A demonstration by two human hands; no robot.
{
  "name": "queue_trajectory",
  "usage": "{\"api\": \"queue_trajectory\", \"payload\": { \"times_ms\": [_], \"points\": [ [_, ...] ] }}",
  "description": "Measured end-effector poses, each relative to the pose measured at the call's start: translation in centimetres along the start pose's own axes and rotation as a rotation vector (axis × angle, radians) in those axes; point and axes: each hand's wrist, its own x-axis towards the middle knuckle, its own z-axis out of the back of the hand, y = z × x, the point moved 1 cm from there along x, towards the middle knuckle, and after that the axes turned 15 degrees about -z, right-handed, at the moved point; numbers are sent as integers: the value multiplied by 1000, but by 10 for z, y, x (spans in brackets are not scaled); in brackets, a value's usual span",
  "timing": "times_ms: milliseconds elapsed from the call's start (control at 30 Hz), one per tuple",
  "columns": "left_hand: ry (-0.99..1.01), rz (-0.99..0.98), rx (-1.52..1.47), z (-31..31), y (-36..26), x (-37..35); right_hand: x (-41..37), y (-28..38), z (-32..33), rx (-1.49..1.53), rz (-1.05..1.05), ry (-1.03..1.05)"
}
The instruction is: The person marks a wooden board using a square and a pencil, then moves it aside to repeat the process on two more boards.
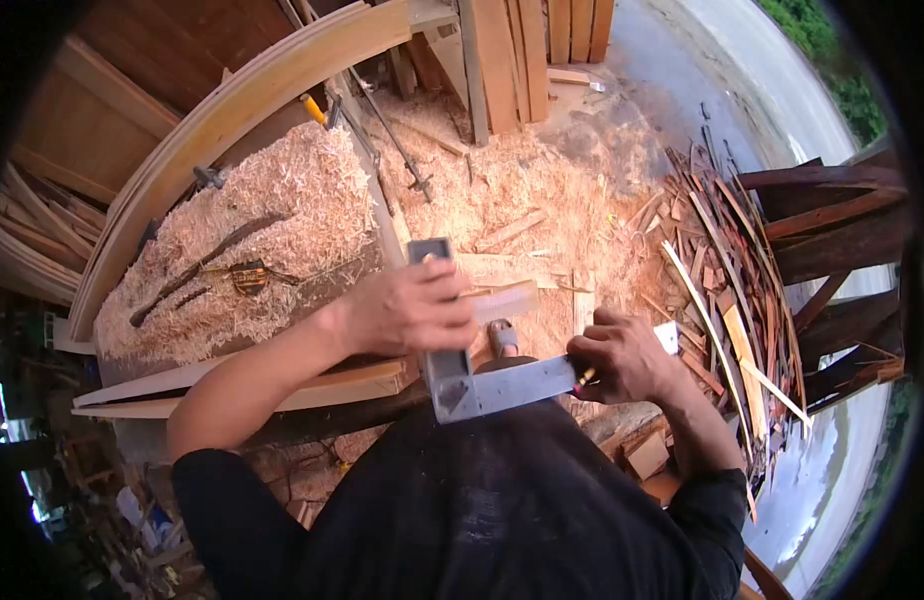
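A try square (512, 388) is held in front of my dark clothing, its grey stock running away from me and its metal blade pointing right. My left hand (412, 308) is closed around the stock, fingers wrapped over it. My right hand (622, 355) is closed at the blade, with a thin yellow-tipped pencil (585, 379) sticking out between its fingers. The blade's far end shows past the right knuckles. Just beyond my left fingers is a pale piece of wood (507, 301), partly hidden by the hand.
To the left, a shavings-covered bench (387, 235) bears a black-and-yellow tape measure (249, 277). Long curved boards (232, 105) arch behind it. A metal bar clamp (412, 175) leans nearby. Upright planks (512, 65) stand ahead. Wood offcuts (717, 290) are piled right. A sandalled foot (503, 336) shows below.
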Motion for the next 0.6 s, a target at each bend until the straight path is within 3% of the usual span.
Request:
{"api": "queue_trajectory", "payload": {
  "times_ms": [100, 200, 233, 333, 533, 600],
  "points": [
    [-54, 322, 147, -11, 18, -5, -5, -7, -43, 102, -144, -166],
    [-61, 1032, -440, -37, -3, -30, 5, 3, -68, 76, -340, -260],
    [36, 1030, -652, -41, -15, -24, 9, 3, -76, 94, -390, -294],
    [-74, 1036, -509, -55, -51, -2, 18, 8, -74, 131, -452, -297],
    [-82, 991, -344, -71, -59, 1, 12, 0, -66, 155, -428, -136],
    [-94, 968, -307, -75, -62, 0, 10, -1, -64, 160, -396, -166]
  ]
}}
